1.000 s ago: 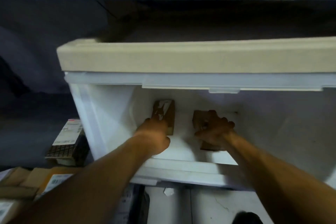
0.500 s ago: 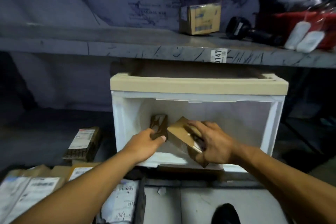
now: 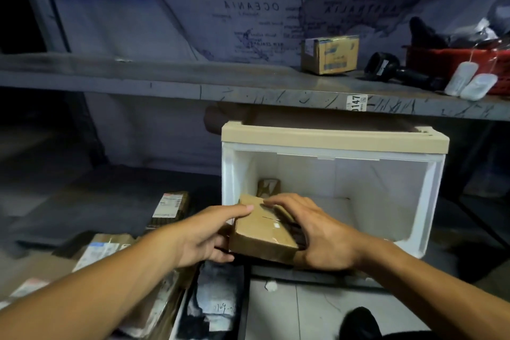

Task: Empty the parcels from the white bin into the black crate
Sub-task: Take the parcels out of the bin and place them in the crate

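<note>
A brown cardboard parcel [image 3: 262,232] is at the open front of the white bin [image 3: 430,174], which lies on its side with a beige rim on top. My left hand [image 3: 209,234] grips the parcel's left end, thumb on top. My right hand [image 3: 317,232] holds its right end, fingers spread over the top. A smaller brown parcel [image 3: 268,187] stands upright against the bin's back wall. The black crate [image 3: 176,323] is at the lower left, holding several labelled parcels [image 3: 96,252].
A metal shelf [image 3: 248,91] runs above the bin, carrying a small cardboard box [image 3: 329,54], a black scanner [image 3: 386,67] and a red basket [image 3: 455,63]. A labelled dark box [image 3: 169,208] stands left of the bin. A dark plastic-wrapped parcel [image 3: 218,295] lies below my hands.
The view has pulled back from the bin. My right hand drew the larger parcel out to the bin's front; my left hand left the small parcel and took the larger one's left end.
</note>
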`<action>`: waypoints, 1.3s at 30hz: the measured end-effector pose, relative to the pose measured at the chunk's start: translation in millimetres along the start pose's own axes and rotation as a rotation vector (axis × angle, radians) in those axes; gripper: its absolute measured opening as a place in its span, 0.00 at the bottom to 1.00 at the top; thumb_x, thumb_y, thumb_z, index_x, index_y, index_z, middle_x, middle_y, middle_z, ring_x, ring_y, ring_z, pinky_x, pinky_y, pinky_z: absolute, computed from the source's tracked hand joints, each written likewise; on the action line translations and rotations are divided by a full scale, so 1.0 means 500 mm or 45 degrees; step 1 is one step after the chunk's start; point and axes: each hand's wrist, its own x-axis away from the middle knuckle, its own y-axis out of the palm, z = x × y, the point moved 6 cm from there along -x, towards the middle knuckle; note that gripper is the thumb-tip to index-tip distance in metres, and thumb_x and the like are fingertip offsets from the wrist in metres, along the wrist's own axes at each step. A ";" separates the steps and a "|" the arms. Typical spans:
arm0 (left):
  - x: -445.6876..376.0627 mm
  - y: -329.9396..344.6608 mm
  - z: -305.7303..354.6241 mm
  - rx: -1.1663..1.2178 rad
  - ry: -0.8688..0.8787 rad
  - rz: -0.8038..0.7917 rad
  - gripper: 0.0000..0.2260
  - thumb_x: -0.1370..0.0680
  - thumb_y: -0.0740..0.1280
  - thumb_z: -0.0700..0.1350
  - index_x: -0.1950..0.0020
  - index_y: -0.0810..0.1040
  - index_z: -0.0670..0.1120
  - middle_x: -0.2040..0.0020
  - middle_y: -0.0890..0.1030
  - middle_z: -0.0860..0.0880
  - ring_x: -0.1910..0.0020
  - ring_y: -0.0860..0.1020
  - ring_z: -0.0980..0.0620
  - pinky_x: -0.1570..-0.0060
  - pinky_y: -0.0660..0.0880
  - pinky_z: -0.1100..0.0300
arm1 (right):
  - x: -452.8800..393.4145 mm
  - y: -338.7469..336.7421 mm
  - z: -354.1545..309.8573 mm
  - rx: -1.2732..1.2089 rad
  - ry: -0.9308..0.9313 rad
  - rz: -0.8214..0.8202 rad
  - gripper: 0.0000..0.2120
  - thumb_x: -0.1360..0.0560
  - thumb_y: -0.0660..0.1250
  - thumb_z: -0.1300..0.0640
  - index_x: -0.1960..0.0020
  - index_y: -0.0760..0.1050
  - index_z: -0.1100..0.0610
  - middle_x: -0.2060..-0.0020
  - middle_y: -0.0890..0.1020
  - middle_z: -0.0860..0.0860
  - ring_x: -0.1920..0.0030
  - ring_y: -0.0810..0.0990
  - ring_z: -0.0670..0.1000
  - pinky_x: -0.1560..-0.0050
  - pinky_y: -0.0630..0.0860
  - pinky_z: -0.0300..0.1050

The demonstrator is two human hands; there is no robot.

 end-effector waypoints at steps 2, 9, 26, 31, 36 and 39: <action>0.009 -0.004 -0.008 0.033 -0.006 0.004 0.17 0.25 0.71 0.55 0.41 0.82 0.49 0.53 0.86 0.48 0.58 0.83 0.49 0.61 0.76 0.57 | -0.008 0.009 -0.016 -0.002 -0.064 -0.020 0.44 0.31 0.75 0.56 0.24 0.55 0.38 0.29 0.63 0.36 0.28 0.61 0.42 0.24 0.60 0.46; 0.004 -0.029 -0.013 0.103 -0.006 0.077 0.13 0.22 0.67 0.46 0.38 0.78 0.45 0.50 0.86 0.43 0.53 0.85 0.45 0.55 0.82 0.50 | -0.039 0.000 0.027 -0.133 0.129 0.260 0.48 0.29 0.74 0.60 0.20 0.50 0.41 0.24 0.62 0.46 0.23 0.59 0.49 0.25 0.56 0.39; -0.019 -0.001 0.001 0.451 0.026 0.111 0.15 0.19 0.63 0.48 0.36 0.77 0.43 0.49 0.86 0.38 0.58 0.86 0.42 0.62 0.83 0.53 | -0.062 0.063 0.019 -1.438 0.664 0.386 0.16 0.21 0.67 0.54 0.35 0.71 0.46 0.52 0.83 0.50 0.61 0.82 0.51 0.58 0.79 0.50; -0.011 0.009 -0.004 0.318 0.022 0.112 0.13 0.19 0.64 0.48 0.36 0.76 0.47 0.51 0.87 0.41 0.55 0.86 0.40 0.44 0.80 0.46 | -0.063 0.068 0.017 -1.428 0.631 0.365 0.23 0.23 0.69 0.57 0.30 0.69 0.43 0.46 0.83 0.55 0.55 0.83 0.57 0.60 0.81 0.48; 0.002 0.009 0.010 0.303 0.077 0.117 0.14 0.20 0.67 0.50 0.35 0.77 0.49 0.44 0.85 0.43 0.44 0.83 0.42 0.43 0.78 0.42 | -0.056 0.052 0.012 -1.459 0.649 0.392 0.15 0.23 0.68 0.57 0.37 0.73 0.51 0.49 0.81 0.54 0.54 0.80 0.56 0.57 0.80 0.50; 0.009 0.001 0.026 0.410 0.123 0.181 0.15 0.21 0.68 0.51 0.36 0.78 0.47 0.43 0.85 0.42 0.42 0.82 0.41 0.44 0.79 0.42 | -0.052 0.045 0.002 -1.445 0.642 0.354 0.13 0.23 0.68 0.57 0.39 0.75 0.53 0.50 0.80 0.55 0.54 0.79 0.56 0.58 0.78 0.49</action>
